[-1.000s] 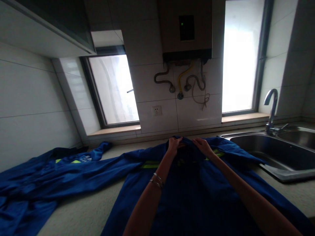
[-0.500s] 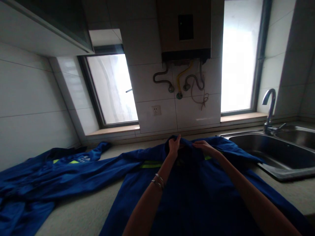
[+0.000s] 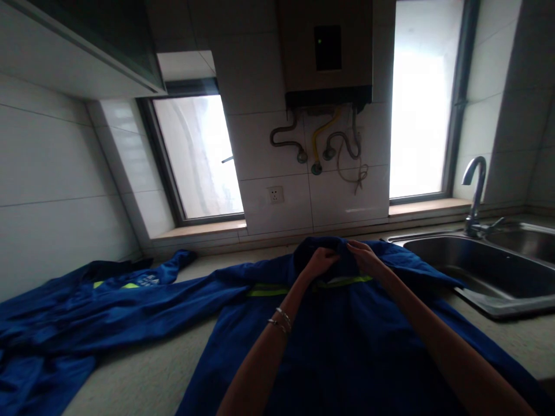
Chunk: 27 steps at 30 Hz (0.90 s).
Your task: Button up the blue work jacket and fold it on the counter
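A blue work jacket (image 3: 329, 341) with yellow-green stripes lies spread over the countertop, its collar toward the wall. At the collar, my left hand (image 3: 321, 261) has its fingers closed on the cloth near the middle of the neck opening. Just to the right, my right hand (image 3: 362, 256) pinches the collar's right side. The two hands are close together but apart. Two silvery bangles (image 3: 281, 320) circle my left wrist. The fingertips of both hands are partly hidden in the dark fabric folds.
A second blue garment (image 3: 52, 318) lies crumpled on the counter (image 3: 143, 370) at the left, against the first one's sleeve. To the right is a steel sink (image 3: 455, 254) with a tall faucet (image 3: 474, 190). A water heater (image 3: 327, 52) with pipes hangs on the wall.
My left hand has moved right and slightly down from the collar's left edge to near its middle. My right hand has shifted slightly up and right. The collar has opened toward the wall.
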{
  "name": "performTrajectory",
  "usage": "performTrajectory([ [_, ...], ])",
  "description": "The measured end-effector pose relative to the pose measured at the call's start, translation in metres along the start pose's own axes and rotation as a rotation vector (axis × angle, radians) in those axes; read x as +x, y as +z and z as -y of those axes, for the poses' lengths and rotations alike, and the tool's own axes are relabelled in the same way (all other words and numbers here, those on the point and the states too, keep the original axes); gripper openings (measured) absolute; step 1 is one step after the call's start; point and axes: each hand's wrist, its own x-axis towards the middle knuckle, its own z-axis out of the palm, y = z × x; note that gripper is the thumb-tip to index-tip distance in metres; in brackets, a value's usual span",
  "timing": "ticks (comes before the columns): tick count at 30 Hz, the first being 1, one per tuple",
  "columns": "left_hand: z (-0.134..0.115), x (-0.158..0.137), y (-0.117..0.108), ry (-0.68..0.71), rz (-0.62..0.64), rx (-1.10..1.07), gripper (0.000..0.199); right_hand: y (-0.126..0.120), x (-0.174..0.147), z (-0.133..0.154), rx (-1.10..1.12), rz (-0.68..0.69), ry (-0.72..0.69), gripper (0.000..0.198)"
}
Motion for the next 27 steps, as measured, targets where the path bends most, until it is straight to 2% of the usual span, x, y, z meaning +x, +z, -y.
performTrajectory([
  [2,-0.001,-0.001,0.006,0.065,-0.095,0.057,0.017,0.000,0.000,0.000,0.036,-0.019,0.009,0.039],
  [5,-0.001,-0.006,0.018,0.086,-0.189,0.073,0.022,-0.002,0.002,-0.002,0.068,-0.100,-0.024,0.043],
  [10,0.011,-0.012,0.035,0.122,-0.144,0.206,0.051,-0.005,0.005,-0.001,-0.004,-0.168,-0.095,0.054],
  [13,0.018,-0.014,0.038,0.105,-0.071,0.297,0.047,0.003,-0.001,0.005,-0.328,-0.172,-0.164,0.051],
  [17,0.008,-0.018,0.037,0.035,-0.007,0.423,0.043,0.028,-0.013,0.018,-1.092,-0.301,-0.429,0.042],
  [19,-0.007,-0.018,0.029,0.008,0.074,0.536,0.041,0.041,-0.014,0.027,-1.382,-0.312,-0.489,0.032],
  [21,-0.027,-0.017,0.011,-0.061,0.150,0.665,0.037,0.050,-0.007,0.037,-1.568,-0.216,-0.433,0.023],
  [22,-0.037,-0.017,0.000,-0.108,0.134,0.742,0.036,0.052,-0.001,0.043,-1.629,-0.153,-0.390,0.023],
  [24,-0.052,-0.017,-0.026,-0.217,-0.024,0.919,0.037,0.051,0.014,0.056,-1.695,-0.057,-0.329,0.024],
  [26,-0.056,-0.017,-0.051,-0.324,-0.190,1.060,0.047,0.046,0.034,0.068,-1.704,0.018,-0.323,0.027],
  [27,-0.054,-0.017,-0.062,-0.374,-0.201,1.085,0.052,0.042,0.044,0.073,-1.696,0.070,-0.329,0.027],
])
